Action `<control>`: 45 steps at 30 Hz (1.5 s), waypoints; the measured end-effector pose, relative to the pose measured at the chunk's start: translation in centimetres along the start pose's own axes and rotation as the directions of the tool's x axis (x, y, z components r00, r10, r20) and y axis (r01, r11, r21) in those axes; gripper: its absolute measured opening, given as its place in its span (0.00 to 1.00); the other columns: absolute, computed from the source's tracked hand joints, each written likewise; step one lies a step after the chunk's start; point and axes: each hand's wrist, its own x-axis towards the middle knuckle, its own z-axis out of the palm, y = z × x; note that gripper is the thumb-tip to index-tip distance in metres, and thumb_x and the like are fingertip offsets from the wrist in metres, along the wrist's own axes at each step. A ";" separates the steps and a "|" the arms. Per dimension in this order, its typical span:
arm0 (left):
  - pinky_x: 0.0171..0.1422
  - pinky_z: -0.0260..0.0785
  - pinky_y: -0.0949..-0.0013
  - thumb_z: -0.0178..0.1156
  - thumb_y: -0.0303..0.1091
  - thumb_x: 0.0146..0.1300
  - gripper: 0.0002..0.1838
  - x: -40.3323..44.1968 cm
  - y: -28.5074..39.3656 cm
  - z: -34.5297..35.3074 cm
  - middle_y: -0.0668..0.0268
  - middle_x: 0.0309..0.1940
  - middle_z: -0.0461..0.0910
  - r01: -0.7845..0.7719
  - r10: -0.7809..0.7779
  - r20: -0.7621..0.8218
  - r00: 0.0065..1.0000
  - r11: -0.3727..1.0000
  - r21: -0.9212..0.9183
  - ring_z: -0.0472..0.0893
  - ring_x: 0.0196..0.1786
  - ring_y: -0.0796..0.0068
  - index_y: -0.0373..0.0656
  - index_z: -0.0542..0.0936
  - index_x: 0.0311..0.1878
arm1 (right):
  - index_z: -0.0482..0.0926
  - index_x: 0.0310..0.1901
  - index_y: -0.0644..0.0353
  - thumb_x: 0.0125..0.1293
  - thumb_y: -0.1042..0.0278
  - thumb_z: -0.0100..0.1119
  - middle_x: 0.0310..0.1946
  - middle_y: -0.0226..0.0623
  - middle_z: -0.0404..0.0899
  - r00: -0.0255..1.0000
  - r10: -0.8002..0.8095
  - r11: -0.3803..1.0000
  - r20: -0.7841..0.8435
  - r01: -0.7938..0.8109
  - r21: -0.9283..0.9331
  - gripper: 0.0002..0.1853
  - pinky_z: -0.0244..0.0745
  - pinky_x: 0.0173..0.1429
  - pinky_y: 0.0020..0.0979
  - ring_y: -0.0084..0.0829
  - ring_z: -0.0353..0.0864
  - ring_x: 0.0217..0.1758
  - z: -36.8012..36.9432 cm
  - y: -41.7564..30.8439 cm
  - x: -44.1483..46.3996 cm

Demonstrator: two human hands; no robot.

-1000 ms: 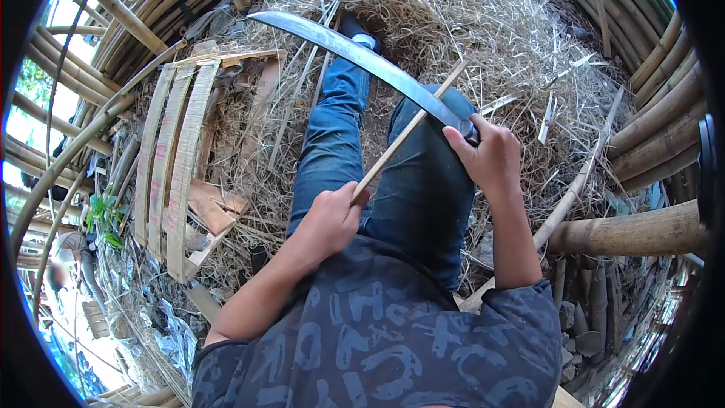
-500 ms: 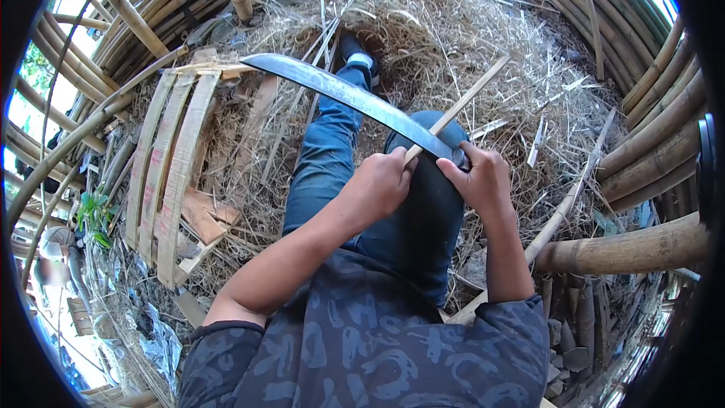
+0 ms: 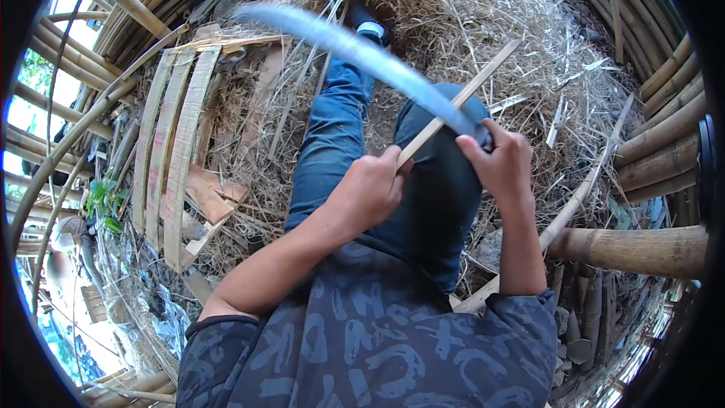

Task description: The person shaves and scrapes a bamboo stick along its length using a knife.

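My left hand is closed around the near end of a thin bamboo strip, which slants up and away to the right over my bent knee. In my right hand is the handle of a machete, its fingers wrapped round it. The machete's long curved blade reaches to the upper left and is smeared by motion. Blade and strip cross just above the knee; whether the edge touches the strip I cannot tell. Most of the handle is hidden by my right hand.
Dry straw and shavings cover the ground ahead. Left of my legs lies a slatted wooden piece beside broken wood scraps. Bamboo poles line both sides. A blurred person is at the far left.
The machete blade has gone from sharp to blurred, and its angle has shifted. More of the strip shows between my left hand and the blade. The whole view has shifted slightly.
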 end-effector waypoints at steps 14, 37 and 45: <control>0.30 0.63 0.50 0.50 0.32 0.70 0.10 -1.2 -1.1 -0.3 0.43 0.21 0.74 0.043 -0.038 0.062 0.997 0.995 -0.085 0.75 0.29 0.38 0.34 0.71 0.38 | 0.83 0.39 0.66 0.56 0.38 0.63 0.20 0.48 0.79 0.990 0.034 0.999 -0.136 -0.031 0.018 0.31 0.76 0.35 0.42 0.48 0.82 0.28 0.5 -0.2 -0.6; 0.37 0.69 0.45 0.49 0.36 0.70 0.13 0.8 -0.1 -0.4 0.38 0.24 0.76 0.008 -0.006 0.033 0.999 0.997 -0.080 0.78 0.34 0.36 0.32 0.73 0.39 | 0.79 0.25 0.61 0.50 0.25 0.59 0.15 0.41 0.76 0.974 -0.227 0.973 0.002 0.227 -0.041 0.36 0.75 0.29 0.39 0.43 0.81 0.22 0.7 -0.1 1.0; 0.34 0.66 0.50 0.50 0.34 0.70 0.12 0.5 -0.1 -0.5 0.41 0.24 0.76 0.064 -0.062 0.028 0.998 0.996 -0.068 0.78 0.33 0.38 0.32 0.73 0.40 | 0.76 0.22 0.59 0.47 0.23 0.61 0.14 0.39 0.75 0.951 -0.305 0.949 -0.049 0.300 -0.092 0.37 0.73 0.26 0.39 0.40 0.80 0.20 0.9 0.7 1.7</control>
